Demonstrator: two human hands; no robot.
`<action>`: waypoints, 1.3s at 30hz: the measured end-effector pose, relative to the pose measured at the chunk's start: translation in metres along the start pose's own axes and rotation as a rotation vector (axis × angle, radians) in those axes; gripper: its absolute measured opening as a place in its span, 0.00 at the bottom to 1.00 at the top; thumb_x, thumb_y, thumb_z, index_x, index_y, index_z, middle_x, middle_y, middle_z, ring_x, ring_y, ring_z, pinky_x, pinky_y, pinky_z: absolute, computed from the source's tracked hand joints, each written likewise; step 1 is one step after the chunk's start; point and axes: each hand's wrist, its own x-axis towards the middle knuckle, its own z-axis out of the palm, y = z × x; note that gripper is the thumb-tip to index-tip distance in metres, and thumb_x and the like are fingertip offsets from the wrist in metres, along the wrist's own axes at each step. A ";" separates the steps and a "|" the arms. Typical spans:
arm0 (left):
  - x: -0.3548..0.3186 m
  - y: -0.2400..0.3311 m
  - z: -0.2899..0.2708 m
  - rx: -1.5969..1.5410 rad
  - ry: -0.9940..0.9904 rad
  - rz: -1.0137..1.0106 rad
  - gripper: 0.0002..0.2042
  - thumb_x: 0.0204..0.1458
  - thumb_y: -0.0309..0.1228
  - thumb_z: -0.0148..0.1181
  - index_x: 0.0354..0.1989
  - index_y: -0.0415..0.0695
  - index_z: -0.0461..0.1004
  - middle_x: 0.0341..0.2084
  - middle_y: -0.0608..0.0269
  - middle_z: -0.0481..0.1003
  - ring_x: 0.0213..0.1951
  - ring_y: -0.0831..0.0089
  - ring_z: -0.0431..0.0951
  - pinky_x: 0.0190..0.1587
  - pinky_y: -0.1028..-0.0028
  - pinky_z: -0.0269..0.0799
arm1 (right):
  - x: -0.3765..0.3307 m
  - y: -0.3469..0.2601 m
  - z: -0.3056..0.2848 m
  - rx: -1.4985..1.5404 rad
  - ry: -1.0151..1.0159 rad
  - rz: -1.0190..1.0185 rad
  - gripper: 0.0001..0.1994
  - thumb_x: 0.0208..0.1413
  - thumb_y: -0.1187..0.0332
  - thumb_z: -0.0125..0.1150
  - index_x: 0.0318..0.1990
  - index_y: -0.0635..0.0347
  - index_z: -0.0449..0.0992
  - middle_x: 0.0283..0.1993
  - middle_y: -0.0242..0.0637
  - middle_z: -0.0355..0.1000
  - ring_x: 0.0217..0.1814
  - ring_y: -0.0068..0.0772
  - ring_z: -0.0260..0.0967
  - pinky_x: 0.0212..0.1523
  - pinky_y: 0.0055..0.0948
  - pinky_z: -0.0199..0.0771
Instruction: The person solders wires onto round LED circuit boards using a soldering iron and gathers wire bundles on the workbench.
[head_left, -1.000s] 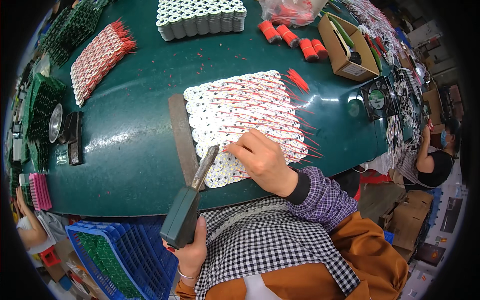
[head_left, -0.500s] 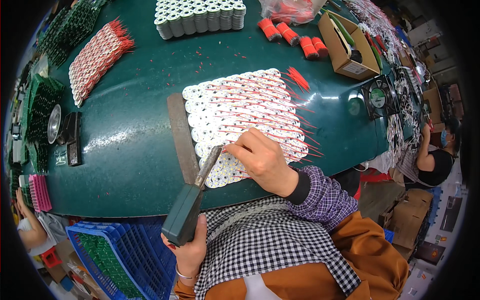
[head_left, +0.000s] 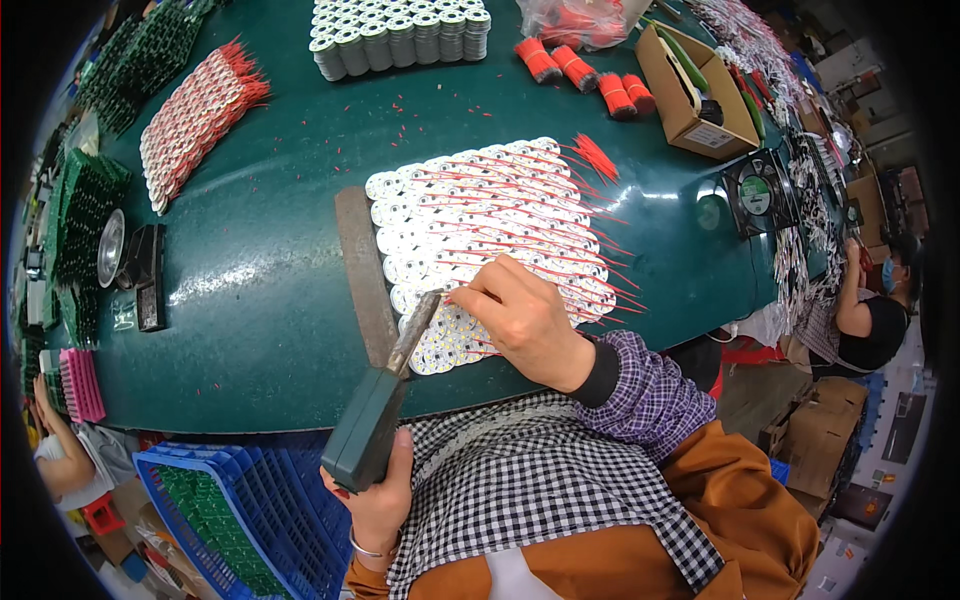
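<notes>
My left hand (head_left: 375,500) is wrapped round the dark green handle of a soldering iron (head_left: 362,428), whose metal barrel slants up and right over the panel's near left part. The panel (head_left: 455,342) is made of small round white circuit boards side by side, with thin red wires (head_left: 520,215) across many of them, their ends sticking out on the right. Beside the iron's tip, my right hand (head_left: 525,325) has thumb and forefinger pinched on a red wire, only a speck of it visible. This hand hides some boards beneath it.
A rusty metal bar (head_left: 364,270) lies along the panel's left edge. Loose red wires (head_left: 596,158), wire bundles (head_left: 575,68), a cardboard box (head_left: 695,110), stacked round boards (head_left: 400,45) and a small fan (head_left: 760,192) surround it. A blue crate (head_left: 240,500) stands below the table's edge.
</notes>
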 end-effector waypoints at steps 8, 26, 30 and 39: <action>-0.006 -0.010 -0.006 -0.015 0.044 0.198 0.17 0.54 0.17 0.64 0.53 0.32 0.73 0.41 0.54 0.79 0.23 0.78 0.74 0.24 0.76 0.69 | 0.001 -0.001 0.000 -0.014 0.012 0.000 0.07 0.45 0.76 0.61 0.34 0.63 0.77 0.30 0.35 0.65 0.35 0.35 0.68 0.32 0.32 0.71; -0.015 -0.013 -0.007 0.080 -0.089 0.185 0.16 0.55 0.18 0.66 0.52 0.33 0.75 0.38 0.56 0.79 0.25 0.79 0.75 0.26 0.78 0.72 | -0.022 -0.005 -0.009 -0.041 0.029 0.017 0.11 0.42 0.77 0.63 0.37 0.61 0.79 0.30 0.33 0.66 0.35 0.33 0.68 0.30 0.30 0.70; -0.015 -0.002 0.000 -0.060 -0.023 -0.042 0.13 0.49 0.26 0.73 0.40 0.32 0.81 0.30 0.56 0.81 0.28 0.71 0.81 0.31 0.73 0.74 | -0.021 -0.006 -0.009 -0.061 0.014 0.011 0.10 0.43 0.77 0.62 0.37 0.61 0.78 0.30 0.33 0.66 0.35 0.32 0.68 0.30 0.29 0.70; -0.009 0.001 -0.003 0.017 -0.038 0.002 0.11 0.47 0.26 0.73 0.38 0.36 0.82 0.27 0.59 0.80 0.24 0.71 0.78 0.27 0.73 0.70 | -0.018 -0.008 -0.011 -0.088 -0.008 0.011 0.09 0.44 0.76 0.61 0.36 0.61 0.78 0.30 0.33 0.65 0.35 0.32 0.67 0.30 0.29 0.70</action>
